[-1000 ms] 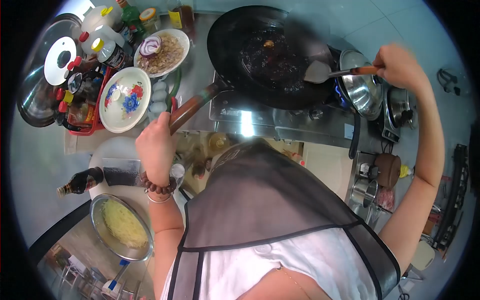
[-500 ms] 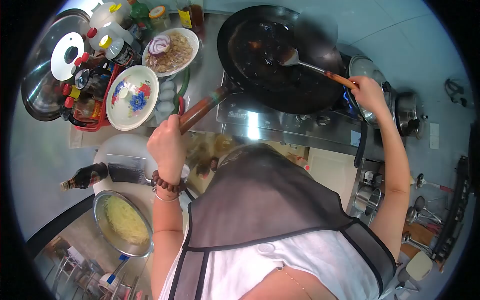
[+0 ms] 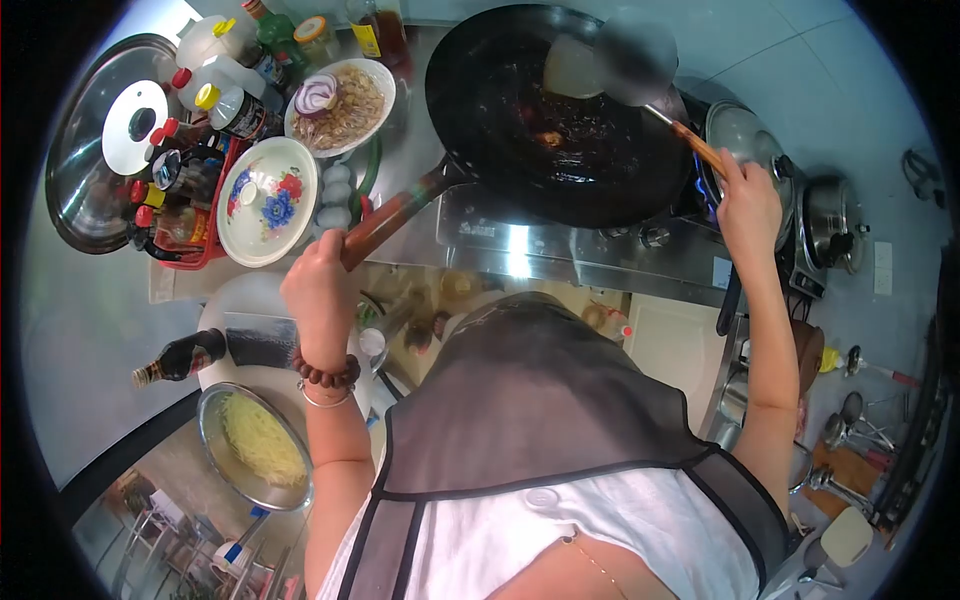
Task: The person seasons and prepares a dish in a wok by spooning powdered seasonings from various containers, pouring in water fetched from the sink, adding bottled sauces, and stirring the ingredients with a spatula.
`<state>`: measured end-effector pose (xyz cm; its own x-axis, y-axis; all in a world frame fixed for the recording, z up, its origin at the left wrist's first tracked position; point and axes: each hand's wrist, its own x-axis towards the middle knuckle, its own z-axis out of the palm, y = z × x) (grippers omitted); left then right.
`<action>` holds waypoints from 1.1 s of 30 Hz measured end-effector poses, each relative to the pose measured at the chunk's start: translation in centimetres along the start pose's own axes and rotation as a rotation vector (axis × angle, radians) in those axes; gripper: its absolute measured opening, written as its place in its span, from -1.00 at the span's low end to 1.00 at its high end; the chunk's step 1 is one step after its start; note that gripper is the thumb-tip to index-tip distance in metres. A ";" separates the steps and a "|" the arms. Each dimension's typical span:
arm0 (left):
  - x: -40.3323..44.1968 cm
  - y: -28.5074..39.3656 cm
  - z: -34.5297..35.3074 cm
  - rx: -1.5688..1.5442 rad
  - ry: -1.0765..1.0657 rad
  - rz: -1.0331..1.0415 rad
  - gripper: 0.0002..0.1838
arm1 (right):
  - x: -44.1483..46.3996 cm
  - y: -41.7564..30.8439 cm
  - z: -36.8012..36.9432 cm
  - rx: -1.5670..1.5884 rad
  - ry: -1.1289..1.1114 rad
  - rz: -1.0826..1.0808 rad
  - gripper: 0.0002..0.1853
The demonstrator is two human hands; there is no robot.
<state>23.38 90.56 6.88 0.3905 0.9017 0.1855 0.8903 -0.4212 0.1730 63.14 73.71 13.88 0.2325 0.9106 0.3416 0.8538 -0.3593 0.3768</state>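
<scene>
A dark wok (image 3: 480, 110) sits over the lit stove, with dark glossy sauce (image 3: 550, 160) and a few brownish bits inside. My left hand (image 3: 318, 295) is wrapped round its wooden handle (image 3: 395, 218). In my right hand (image 3: 748, 210) is the wooden grip of a metal spatula (image 3: 572, 68), its broad blade raised toward the far side of the wok. A blurred dark round patch at the top hides part of the spatula's shaft and the wok's rim.
Left of the wok stand a plate of chopped food with cut onion (image 3: 352, 108), a flowered lid (image 3: 268, 202), eggs (image 3: 335, 190) and several bottles (image 3: 238, 112). A cleaver (image 3: 262, 340) and a bowl of pale shreds (image 3: 205, 410) lie lower left. Lidded pots (image 3: 830, 225) stand right.
The spatula has moved from the sauce in the wok's middle up toward the far rim, its blade turned. My left hand and the wok handle have shifted slightly left and down.
</scene>
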 end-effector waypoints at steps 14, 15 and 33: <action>-1.4 2.4 -3.4 -0.400 0.271 0.096 -0.91 | -2.9 1.0 2.5 0.097 -0.229 0.189 -0.62; -1.4 2.6 -3.3 -0.398 0.271 0.095 -0.91 | -2.9 1.0 2.6 0.118 -0.247 0.195 -0.62; -0.6 5.7 -4.3 -0.401 0.308 0.115 -0.92 | -2.2 4.5 -6.3 0.831 -0.357 0.358 -0.59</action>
<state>27.20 87.17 11.91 0.3400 0.8024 0.4905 0.6626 -0.5745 0.4806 63.54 68.81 20.27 0.5531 0.8330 -0.0154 0.7297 -0.4933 -0.4735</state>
